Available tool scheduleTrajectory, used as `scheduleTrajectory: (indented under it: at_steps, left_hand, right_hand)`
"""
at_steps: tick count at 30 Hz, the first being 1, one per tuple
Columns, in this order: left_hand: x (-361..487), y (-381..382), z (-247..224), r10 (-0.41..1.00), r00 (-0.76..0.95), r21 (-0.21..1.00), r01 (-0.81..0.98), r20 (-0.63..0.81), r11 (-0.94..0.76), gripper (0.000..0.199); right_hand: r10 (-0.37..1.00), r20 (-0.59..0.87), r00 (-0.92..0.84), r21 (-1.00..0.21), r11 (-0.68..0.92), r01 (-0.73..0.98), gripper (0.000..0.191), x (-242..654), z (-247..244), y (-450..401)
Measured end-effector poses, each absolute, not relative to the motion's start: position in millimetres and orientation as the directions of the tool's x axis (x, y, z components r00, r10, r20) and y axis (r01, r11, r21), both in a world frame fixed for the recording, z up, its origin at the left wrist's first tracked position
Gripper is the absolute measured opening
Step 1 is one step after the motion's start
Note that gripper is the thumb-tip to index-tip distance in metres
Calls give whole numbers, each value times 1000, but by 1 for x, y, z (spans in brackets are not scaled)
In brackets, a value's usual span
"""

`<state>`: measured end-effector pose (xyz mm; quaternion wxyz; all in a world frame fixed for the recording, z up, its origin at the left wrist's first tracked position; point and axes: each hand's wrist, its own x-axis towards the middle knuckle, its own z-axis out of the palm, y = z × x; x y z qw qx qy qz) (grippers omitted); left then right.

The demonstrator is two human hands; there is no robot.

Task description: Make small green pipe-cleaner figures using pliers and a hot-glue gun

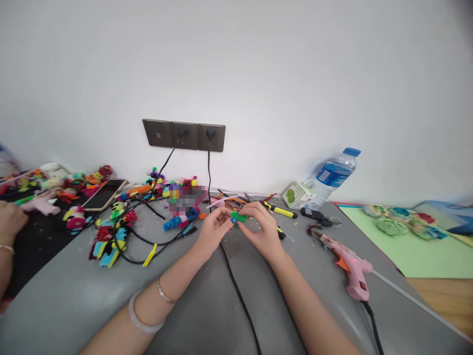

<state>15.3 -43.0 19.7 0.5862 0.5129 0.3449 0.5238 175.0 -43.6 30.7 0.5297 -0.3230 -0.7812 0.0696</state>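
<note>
A small green piece with a bit of blue on it is held up between both hands, above the grey table. My left hand pinches its left side with thumb and fingers. On the right side, my right hand grips the same piece between thumb and fingertips. Behind the hands lie thin coloured stems and a yellow and black cutter. A black cable runs beneath the hands toward the front edge.
Colourful fuzzy figures and a phone lie left. A person's hand is at the far left. To the right are a pink glue gun, keys, a small box, a bottle and green paper.
</note>
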Motion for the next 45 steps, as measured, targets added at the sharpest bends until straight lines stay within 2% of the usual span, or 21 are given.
scheduleTrajectory:
  at_steps: [13, 18, 31, 39, 45]
  left_hand:
    - [16, -42, 15, 969, 224, 930, -368, 101, -12, 36]
    - [16, -42, 17, 962, 226, 916, -398, 156, -55, 40]
    - [6, -31, 8, 864, 287, 904, -239, 415, -355, 23]
    - [2, -29, 7, 881, 280, 920, -201, 382, -335, 22]
    - [3, -29, 9, 889, 270, 924, -202, 370, -324, 22]
  right_hand:
    - [585, 776, -235, -465, 782, 414, 17, 177, 28, -42]
    - [591, 771, -239, -470, 780, 412, 15, 177, 28, -42]
    - [615, 739, -277, -494, 773, 398, 13, 178, 29, -41]
    - [651, 717, -250, -535, 743, 401, 24, 178, 25, -39]
    - [645, 724, -246, -527, 746, 407, 24, 180, 26, -39]
